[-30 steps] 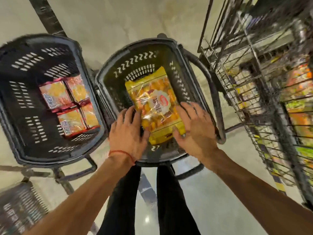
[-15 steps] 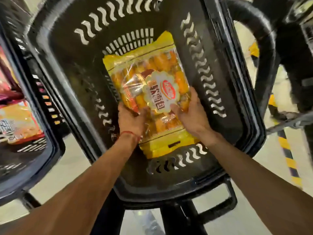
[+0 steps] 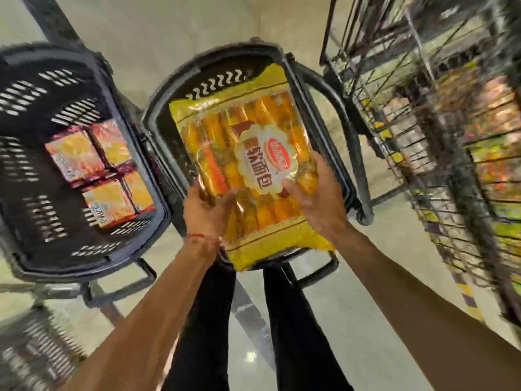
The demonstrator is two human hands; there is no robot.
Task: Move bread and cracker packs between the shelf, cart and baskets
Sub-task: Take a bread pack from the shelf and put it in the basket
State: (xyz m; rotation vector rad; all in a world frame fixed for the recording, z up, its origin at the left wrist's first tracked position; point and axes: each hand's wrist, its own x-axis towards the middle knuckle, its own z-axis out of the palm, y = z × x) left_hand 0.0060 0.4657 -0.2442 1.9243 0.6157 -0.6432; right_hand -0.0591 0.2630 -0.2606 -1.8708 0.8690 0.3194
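Cracker packs [image 3: 95, 167] inside left basket [image 3: 28, 170]

Single head view, looking steeply down, close.

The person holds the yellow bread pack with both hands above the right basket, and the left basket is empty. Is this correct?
Not quite. In the head view the left basket is not empty: cracker packs lie in it. The left hand and right hand do hold the yellow bread pack above the right basket.
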